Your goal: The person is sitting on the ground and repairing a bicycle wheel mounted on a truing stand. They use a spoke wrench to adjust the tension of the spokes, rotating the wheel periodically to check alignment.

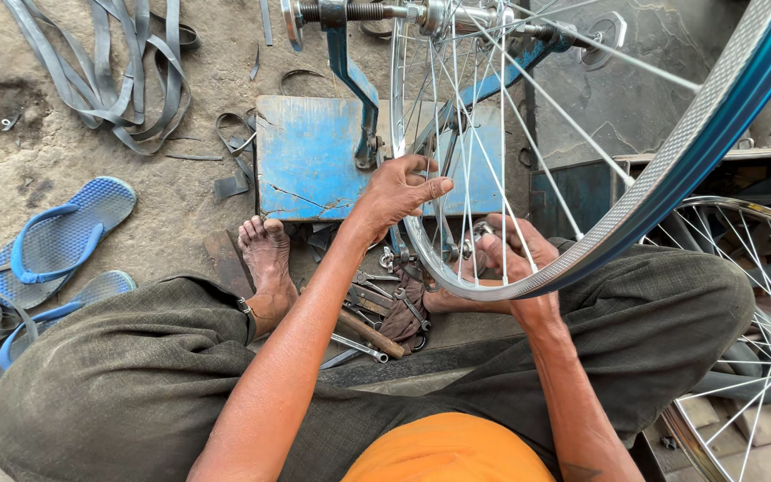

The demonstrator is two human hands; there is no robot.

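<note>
Item: bicycle wheel (671, 170), blue rim with a silver inner face, mounted by its axle in a blue truing stand (314, 161). We take the stand as landmark. The wheel sits upright in the stand's fork, above and to the right of its flat base plate, so that it can turn freely while we work the spokes (493, 143).

Left hand (399, 189): over the near edge of the base plate, fingers spread and resting against the spokes and rim, apparently to steady the wheel. Grip loose, fingers fairly wide, enclosing nothing.

Right hand (506, 250): just right of the left hand, below the rim, fingers curled narrow on a small metal tool (475, 236) at the rim; its exact kind we cannot tell.

Near side of the stand: our bare foot (265, 254) on the floor, and a heap of spanners and hand tools (377, 312) between the knees, within reach.

Left of the stand: blue sandals (64, 236); farther up, strips of old rubber tube (109, 71) on the concrete.

Right of the stand: a second chrome wheel (760, 339), lying low, close under the mounted rim.

Room: open floor to the left; the right side is crowded, with the two rims nearly overlapping.
</note>
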